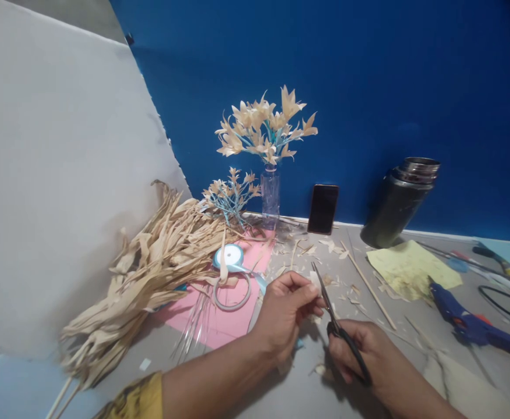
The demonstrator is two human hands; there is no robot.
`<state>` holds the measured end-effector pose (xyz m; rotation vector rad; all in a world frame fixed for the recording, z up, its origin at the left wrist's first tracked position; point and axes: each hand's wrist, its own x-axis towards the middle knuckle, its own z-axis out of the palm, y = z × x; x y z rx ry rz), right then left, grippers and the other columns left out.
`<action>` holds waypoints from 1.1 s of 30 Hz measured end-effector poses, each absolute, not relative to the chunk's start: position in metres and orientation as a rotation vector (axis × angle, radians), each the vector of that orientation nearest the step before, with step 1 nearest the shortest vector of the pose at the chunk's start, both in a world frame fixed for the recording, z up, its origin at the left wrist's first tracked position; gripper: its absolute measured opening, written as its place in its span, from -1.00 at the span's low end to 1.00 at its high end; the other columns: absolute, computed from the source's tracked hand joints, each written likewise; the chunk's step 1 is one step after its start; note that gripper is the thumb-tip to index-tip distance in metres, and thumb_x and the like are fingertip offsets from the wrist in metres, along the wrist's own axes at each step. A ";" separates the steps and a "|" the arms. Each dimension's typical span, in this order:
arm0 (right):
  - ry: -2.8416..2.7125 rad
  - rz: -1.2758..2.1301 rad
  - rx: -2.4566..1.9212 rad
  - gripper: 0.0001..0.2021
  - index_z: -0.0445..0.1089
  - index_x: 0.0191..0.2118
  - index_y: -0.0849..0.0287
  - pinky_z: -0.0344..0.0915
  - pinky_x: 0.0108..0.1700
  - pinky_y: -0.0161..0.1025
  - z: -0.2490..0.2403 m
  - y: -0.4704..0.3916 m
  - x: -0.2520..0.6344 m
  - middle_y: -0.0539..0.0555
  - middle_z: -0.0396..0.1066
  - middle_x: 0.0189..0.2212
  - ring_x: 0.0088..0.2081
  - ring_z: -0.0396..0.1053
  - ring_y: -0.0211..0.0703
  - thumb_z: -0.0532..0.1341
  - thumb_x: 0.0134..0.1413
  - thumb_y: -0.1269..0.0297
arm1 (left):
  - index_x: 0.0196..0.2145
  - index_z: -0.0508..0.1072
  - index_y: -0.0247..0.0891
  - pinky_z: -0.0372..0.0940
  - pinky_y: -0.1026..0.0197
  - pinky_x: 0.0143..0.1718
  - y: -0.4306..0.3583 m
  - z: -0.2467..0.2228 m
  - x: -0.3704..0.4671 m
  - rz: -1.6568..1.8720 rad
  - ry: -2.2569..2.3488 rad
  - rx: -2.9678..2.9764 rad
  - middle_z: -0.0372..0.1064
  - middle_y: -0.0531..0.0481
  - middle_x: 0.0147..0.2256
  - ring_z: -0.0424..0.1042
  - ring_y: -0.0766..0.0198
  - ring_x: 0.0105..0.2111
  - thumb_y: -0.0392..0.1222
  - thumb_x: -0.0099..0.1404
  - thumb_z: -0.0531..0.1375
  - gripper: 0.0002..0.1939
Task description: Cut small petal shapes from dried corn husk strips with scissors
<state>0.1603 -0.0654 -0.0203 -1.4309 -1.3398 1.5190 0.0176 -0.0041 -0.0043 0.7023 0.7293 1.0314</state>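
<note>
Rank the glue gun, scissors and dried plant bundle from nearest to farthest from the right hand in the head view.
1. Scissors, held in the right hand.
2. Glue gun, to its right.
3. Dried plant bundle, far left.

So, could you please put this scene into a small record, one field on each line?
Left hand: pinches a small pale piece
Right hand: holds black-handled scissors, blades beside the piece
Picture left: dried husks, ribbon spool, pink sheet
Picture right: yellow paper, blue glue gun
By blue wall: clear bottle with cream flowers, phone, uncapped flask
</note>
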 end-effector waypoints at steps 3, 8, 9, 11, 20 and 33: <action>-1.326 1.517 -1.432 -0.60 0.14 -0.60 0.12 0.02 -0.50 -0.33 -0.023 -0.066 0.160 -0.10 0.14 -0.67 -0.58 0.03 -0.33 0.23 0.03 -0.02 | -0.46 0.37 -0.29 0.29 0.28 -0.40 -0.004 -0.004 0.017 1.027 0.730 0.697 0.44 -0.01 -0.56 0.39 0.34 -0.54 -0.19 0.01 0.41 -0.73; -1.343 1.516 -1.458 -0.59 0.16 -0.59 0.13 0.01 -0.51 -0.33 -0.024 -0.066 0.161 -0.10 0.17 -0.68 -0.59 0.04 -0.33 0.22 0.06 -0.04 | -0.47 0.37 -0.29 0.31 0.27 -0.39 -0.002 -0.006 0.018 1.031 0.728 0.694 0.42 0.03 -0.57 0.41 0.33 -0.53 -0.20 -0.01 0.42 -0.72; -1.350 1.514 -1.461 -0.59 0.16 -0.59 0.13 0.01 -0.51 -0.33 -0.024 -0.066 0.161 -0.10 0.17 -0.68 -0.59 0.05 -0.33 0.22 0.06 -0.05 | -0.47 0.37 -0.29 0.31 0.27 -0.39 -0.002 -0.006 0.018 1.030 0.727 0.695 0.42 0.03 -0.57 0.41 0.33 -0.53 -0.20 -0.01 0.42 -0.72; -1.361 1.511 -1.450 -0.58 0.17 -0.59 0.13 0.02 -0.50 -0.34 -0.023 -0.066 0.162 -0.09 0.18 -0.68 -0.58 0.05 -0.33 0.21 0.06 -0.06 | -0.48 0.37 -0.29 0.31 0.27 -0.39 -0.002 -0.006 0.018 1.025 0.726 0.701 0.42 0.02 -0.57 0.41 0.34 -0.53 -0.19 -0.01 0.42 -0.72; -1.337 1.519 -1.457 -0.58 0.17 -0.60 0.12 0.02 -0.52 -0.34 -0.025 -0.068 0.162 -0.09 0.19 -0.70 -0.60 0.07 -0.33 0.22 0.02 -0.08 | -0.48 0.37 -0.29 0.31 0.28 -0.37 -0.004 -0.003 0.017 1.016 0.726 0.710 0.42 0.01 -0.56 0.40 0.34 -0.52 -0.19 0.00 0.42 -0.72; -1.322 1.503 -1.483 -0.55 0.17 -0.63 0.12 0.02 -0.51 -0.32 -0.019 -0.067 0.163 -0.08 0.18 -0.73 -0.61 0.06 -0.32 0.21 0.00 -0.12 | -0.46 0.32 -0.27 0.30 0.27 -0.41 -0.001 -0.001 0.014 0.999 0.713 0.737 0.44 0.00 -0.49 0.44 0.29 -0.47 -0.19 0.03 0.39 -0.71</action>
